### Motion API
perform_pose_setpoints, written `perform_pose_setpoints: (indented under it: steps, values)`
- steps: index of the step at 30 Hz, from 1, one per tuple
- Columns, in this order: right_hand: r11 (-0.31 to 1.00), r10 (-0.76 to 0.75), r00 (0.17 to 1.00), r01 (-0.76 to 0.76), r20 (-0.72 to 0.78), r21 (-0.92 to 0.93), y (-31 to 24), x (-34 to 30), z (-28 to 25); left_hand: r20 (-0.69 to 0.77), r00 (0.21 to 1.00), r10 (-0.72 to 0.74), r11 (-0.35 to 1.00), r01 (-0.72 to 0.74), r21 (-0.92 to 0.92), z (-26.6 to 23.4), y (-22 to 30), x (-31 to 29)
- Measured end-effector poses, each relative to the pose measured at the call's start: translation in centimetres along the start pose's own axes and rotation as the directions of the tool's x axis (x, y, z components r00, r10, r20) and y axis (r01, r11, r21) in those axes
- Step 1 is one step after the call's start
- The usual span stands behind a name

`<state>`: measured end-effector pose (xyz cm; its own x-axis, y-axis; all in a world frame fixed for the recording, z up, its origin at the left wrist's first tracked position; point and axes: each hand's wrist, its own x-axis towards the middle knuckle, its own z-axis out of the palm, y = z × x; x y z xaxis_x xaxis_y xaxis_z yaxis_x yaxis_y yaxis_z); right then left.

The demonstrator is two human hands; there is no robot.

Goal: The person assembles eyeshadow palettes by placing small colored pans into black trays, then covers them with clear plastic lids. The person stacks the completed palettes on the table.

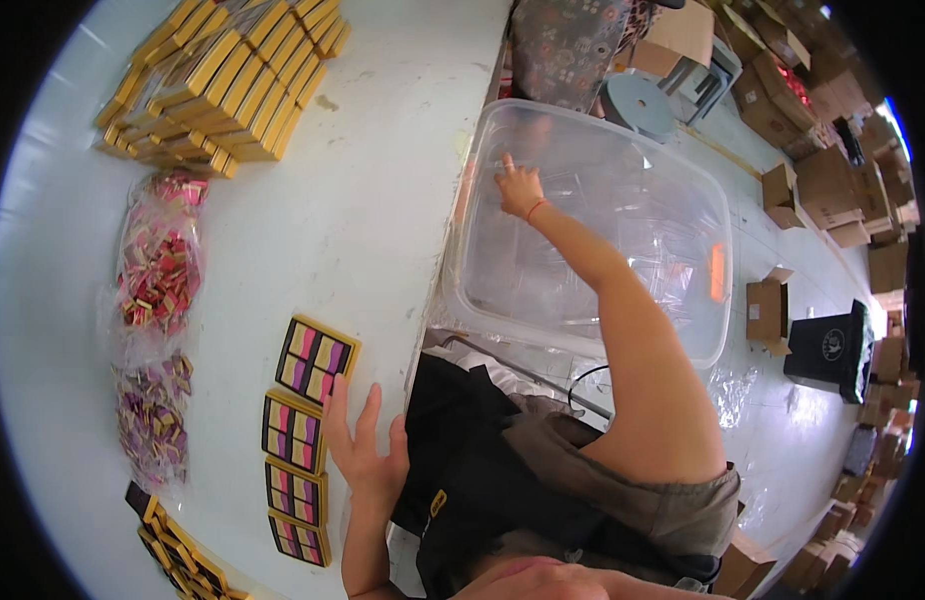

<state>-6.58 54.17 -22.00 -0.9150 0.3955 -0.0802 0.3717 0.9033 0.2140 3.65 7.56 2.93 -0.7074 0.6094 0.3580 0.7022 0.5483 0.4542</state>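
My right hand (518,185) reaches far into a large clear plastic bin (593,345) that stands beside the white table (383,200); its fingers touch clear plastic pieces (633,225) inside, and whether it grips one I cannot tell. My left hand (363,445) rests flat and open on the table's edge. Just left of it lie several gold-rimmed trays (295,430) filled with pink, purple and yellow packets, set in a row.
A stack of gold boxes (228,85) sits at the table's far end. Two clear bags of small packets (158,275) (153,420) lie on the left. More gold boxes (178,550) sit near me. Cardboard boxes (833,190) and a black bin (831,350) crowd the floor on the right.
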Motion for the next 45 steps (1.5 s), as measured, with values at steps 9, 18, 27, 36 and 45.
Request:
perform_pose_setpoints:
  steps: [9, 18, 27, 36, 45]
  values:
    - [0.796, 0.169, 0.873, 0.152, -0.457, 0.586, 7.7, -6.5, -4.9, -0.135, 0.941, -0.309, 0.946, 0.289, -0.15, -1.9, 0.0, -7.1]
    - [0.786, 0.235, 0.767, 0.211, -0.597, 0.581, 9.8, -13.3, -14.2, -0.106, 0.959, -0.261, 0.953, 0.239, -0.188, -1.6, 0.5, -6.0]
    - [0.83, -0.163, 0.711, 0.474, -0.684, 0.294, 8.4, -16.4, -20.5, -0.152, 0.913, -0.378, 0.867, 0.292, -0.405, -0.7, 0.4, -6.6]
    - [0.359, -0.749, 0.219, 0.927, -0.625, -0.105, -8.6, -9.4, -34.7, -0.299, 0.852, -0.429, 0.853, 0.273, -0.444, -2.5, -1.1, -7.6]
    - [-0.111, -0.624, 0.16, 0.951, -0.765, 0.289, -36.6, -8.9, -36.8, -0.491, 0.764, -0.419, 0.877, 0.48, -0.002, -13.3, -10.9, -5.5]
